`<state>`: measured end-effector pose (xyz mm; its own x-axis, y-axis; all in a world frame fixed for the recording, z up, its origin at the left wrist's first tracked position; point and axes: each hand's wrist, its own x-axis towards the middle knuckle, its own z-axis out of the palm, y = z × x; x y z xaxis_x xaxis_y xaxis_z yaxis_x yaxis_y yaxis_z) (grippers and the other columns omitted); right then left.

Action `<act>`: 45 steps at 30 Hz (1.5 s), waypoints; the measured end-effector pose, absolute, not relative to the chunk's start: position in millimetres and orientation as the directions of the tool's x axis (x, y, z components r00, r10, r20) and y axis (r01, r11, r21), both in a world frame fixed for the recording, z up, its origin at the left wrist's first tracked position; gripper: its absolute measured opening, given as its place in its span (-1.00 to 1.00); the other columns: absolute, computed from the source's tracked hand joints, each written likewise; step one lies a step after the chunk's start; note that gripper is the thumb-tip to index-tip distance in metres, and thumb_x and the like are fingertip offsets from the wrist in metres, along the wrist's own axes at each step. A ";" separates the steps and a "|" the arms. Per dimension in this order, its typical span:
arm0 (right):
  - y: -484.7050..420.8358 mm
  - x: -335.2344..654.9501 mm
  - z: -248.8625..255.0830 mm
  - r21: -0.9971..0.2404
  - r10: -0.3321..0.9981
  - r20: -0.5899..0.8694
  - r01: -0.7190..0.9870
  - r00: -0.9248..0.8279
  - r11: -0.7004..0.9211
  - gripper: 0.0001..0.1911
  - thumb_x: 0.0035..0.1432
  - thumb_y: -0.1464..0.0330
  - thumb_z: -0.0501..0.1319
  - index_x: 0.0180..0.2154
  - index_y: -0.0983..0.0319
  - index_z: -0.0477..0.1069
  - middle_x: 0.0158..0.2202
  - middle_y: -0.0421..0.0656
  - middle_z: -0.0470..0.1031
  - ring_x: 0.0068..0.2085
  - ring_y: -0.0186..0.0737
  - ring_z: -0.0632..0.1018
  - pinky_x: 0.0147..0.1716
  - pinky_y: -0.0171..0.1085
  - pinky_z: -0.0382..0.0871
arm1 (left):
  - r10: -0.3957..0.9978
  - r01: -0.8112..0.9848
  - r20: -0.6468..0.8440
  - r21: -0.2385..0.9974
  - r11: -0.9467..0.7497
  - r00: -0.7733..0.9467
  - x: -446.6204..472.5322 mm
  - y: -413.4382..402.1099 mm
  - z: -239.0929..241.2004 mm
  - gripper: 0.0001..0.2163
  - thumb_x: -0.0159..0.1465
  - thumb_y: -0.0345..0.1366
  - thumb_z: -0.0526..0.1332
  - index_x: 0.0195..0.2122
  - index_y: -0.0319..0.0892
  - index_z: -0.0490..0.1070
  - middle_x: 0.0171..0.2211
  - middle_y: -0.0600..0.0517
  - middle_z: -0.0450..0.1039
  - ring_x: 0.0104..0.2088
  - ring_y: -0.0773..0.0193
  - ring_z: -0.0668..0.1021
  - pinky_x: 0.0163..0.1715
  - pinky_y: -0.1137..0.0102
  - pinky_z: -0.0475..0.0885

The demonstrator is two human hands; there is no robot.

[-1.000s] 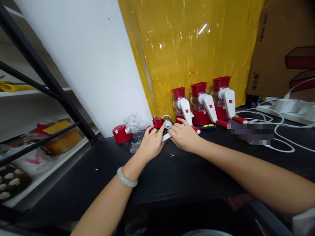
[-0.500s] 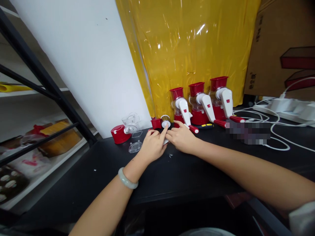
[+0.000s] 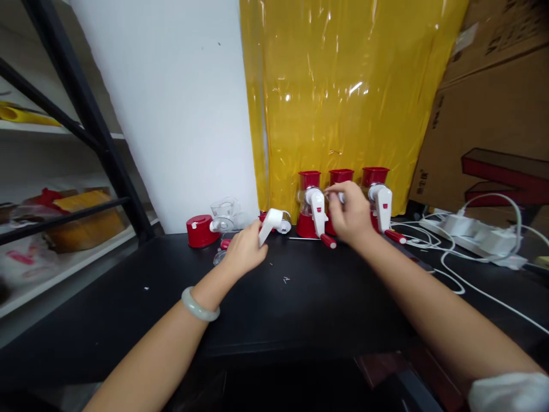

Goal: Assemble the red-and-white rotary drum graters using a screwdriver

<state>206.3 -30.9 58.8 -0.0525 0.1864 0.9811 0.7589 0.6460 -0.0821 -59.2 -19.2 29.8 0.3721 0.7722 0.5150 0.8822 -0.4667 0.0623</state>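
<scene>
My left hand [image 3: 244, 247] is closed around a white crank handle [image 3: 271, 223] with a red grip [image 3: 225, 244], its broad white end pointing up. My right hand [image 3: 352, 214] is raised in front of the middle rotary grater [image 3: 341, 175], thumb and fingers curled together. What its fingertips hold, if anything, is too small to make out. Left of it stands another red and white rotary grater [image 3: 309, 178], and to its right a third one [image 3: 377, 174]. A grating drum [image 3: 283, 224] lies behind the crank handle.
A red grater base [image 3: 201, 231] and a clear plastic housing [image 3: 225, 213] stand at the left back. A thin metal rod [image 3: 303, 238] lies by the graters. White cables [image 3: 446, 246] and a power strip [image 3: 480, 234] are at the right. Small white scraps [image 3: 286, 280] dot the black table.
My hands, together before, have parted. The left has moved left, showing the crank handle upright; the right has gone up and right to the middle grater. The view has shifted.
</scene>
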 end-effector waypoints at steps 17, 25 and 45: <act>19.6 277.9 -32.1 -0.044 0.974 0.213 0.995 -0.079 0.090 -0.68 0.23 0.43 0.06 0.01 0.35 0.32 0.00 0.20 0.39 0.03 0.16 0.41 -0.03 0.01 0.31 | 0.865 0.843 0.183 0.203 -0.499 0.468 -69.6 -0.4 8.6 -0.86 0.19 -0.30 0.14 -0.22 -0.15 0.36 -0.25 -0.11 0.55 -0.33 0.09 0.60 -0.42 0.34 0.35; 12.5 277.6 -26.6 0.095 0.966 0.194 0.984 -0.168 0.152 -0.68 0.15 0.41 0.18 -0.04 0.34 0.40 -0.03 0.19 0.33 0.01 0.15 0.38 -0.05 -0.05 0.31 | 0.818 0.818 0.191 0.105 -0.566 0.542 -67.5 -0.3 6.1 -0.85 0.20 -0.32 0.15 -0.20 -0.13 0.35 -0.18 -0.09 0.54 -0.21 0.06 0.59 -0.32 0.31 0.39; 3.1 299.3 -0.1 -0.515 0.929 0.010 0.794 -0.371 0.323 -0.74 -0.11 0.33 0.32 -0.31 0.19 0.36 -0.28 -0.16 0.50 -0.22 -0.13 0.50 -0.20 -0.23 0.32 | 0.883 0.872 0.193 0.167 -0.460 0.429 -57.8 -10.7 12.3 -0.77 0.23 -0.17 0.12 -0.17 -0.18 0.28 -0.29 -0.12 0.50 -0.34 0.08 0.57 -0.46 0.33 0.30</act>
